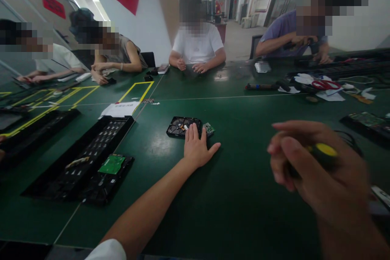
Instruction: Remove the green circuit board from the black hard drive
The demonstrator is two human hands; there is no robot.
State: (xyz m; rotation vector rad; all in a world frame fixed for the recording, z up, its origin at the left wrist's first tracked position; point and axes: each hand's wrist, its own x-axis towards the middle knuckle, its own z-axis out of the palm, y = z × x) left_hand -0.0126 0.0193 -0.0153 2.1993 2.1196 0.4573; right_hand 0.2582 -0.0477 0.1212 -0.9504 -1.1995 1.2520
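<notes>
My left hand (196, 146) lies flat with fingers spread, its fingertips on the near right part of a black housing (176, 126). Round metal parts and small wires show inside that housing. Beside it, close to my fingers, is a small green circuit board (209, 129). On the right, my right hand (323, 170) is raised above the table and closed around a screwdriver (326, 152). Only its round yellow-and-black handle end shows; the blade is hidden.
At left lie a long black tray (91, 146) and a black part with a green board (112, 164). A dark cylindrical tool (262, 87) and cables (326, 84) are at the far right. Several people sit around the green table (237, 195).
</notes>
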